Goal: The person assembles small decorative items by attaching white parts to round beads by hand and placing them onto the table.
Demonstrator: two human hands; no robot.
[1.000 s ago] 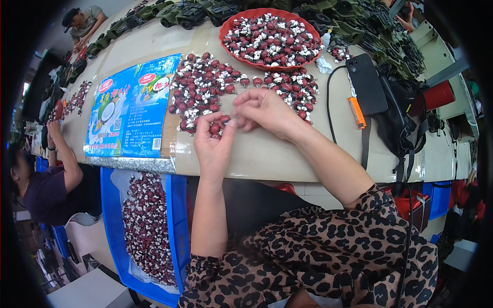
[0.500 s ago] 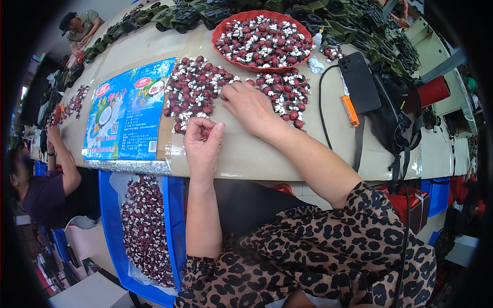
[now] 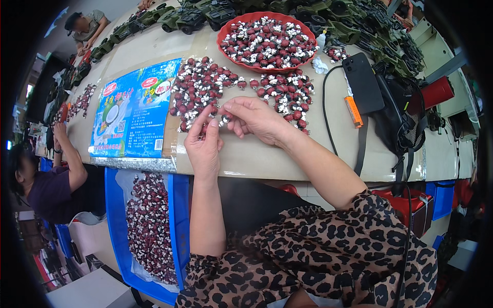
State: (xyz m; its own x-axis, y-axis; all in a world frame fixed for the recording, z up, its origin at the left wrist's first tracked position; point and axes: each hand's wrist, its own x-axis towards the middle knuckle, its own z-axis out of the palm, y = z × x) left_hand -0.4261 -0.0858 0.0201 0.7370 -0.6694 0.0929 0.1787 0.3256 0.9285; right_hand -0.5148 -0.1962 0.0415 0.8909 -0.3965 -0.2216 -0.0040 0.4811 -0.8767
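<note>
toy vehicles [image 3: 187,19] and co-workers [image 3: 56,194] edge the table [image 3: 257,163], right hand [image 3: 259,122] pinching a bead [image 3: 224,121], grip of left hand [image 3: 204,154] unclear.

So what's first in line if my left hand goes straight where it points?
Your left hand would likely meet the pile of small red and white pieces; the hand's height is unclear, so it might pass above.

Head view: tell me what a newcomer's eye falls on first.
The scalloped red bowl, heaped with small red-and-white pieces, stands out toward the far side of the table. Nearer, the left hand and right hand are close together by loose piles. Bright blue coconut-print cardboard lies left of those piles.
</note>
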